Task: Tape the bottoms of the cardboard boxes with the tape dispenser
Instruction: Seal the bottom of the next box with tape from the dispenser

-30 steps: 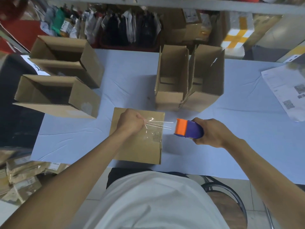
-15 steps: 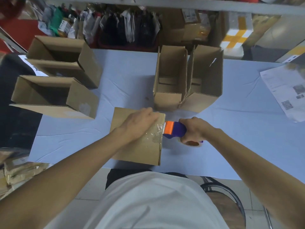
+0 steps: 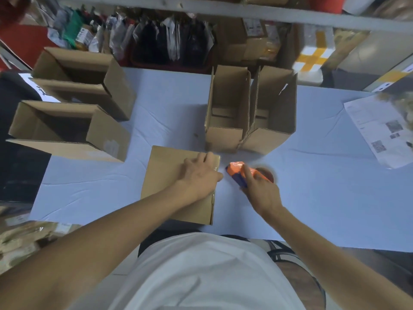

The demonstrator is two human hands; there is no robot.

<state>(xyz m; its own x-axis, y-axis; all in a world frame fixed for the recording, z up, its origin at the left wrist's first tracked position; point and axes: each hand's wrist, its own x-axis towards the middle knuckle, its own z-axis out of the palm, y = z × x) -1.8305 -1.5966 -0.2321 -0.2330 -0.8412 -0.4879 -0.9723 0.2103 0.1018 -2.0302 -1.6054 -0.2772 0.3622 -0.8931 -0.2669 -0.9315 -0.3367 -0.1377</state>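
The right hand keeps its grip curled round the handle of the orange-and-blue tape dispenser, which has dropped from the box's right edge to just right of the box, low over the blue worktop. The left hand lies flat, fingers straight, pressing on the upturned bottom of the cardboard box at its far right corner. Half a second ago the dispenser's nose was at that edge; a second ago a clear strip stretched from hand to dispenser. Now no strip spans the gap, so the tape looks cut and is being smoothed down: this bottom seems nearly done.

Four open boxes wait beyond, two on the left and two at the centre.

The printed sheet at far right bears code squares; its text is too small to read. No brand shows.
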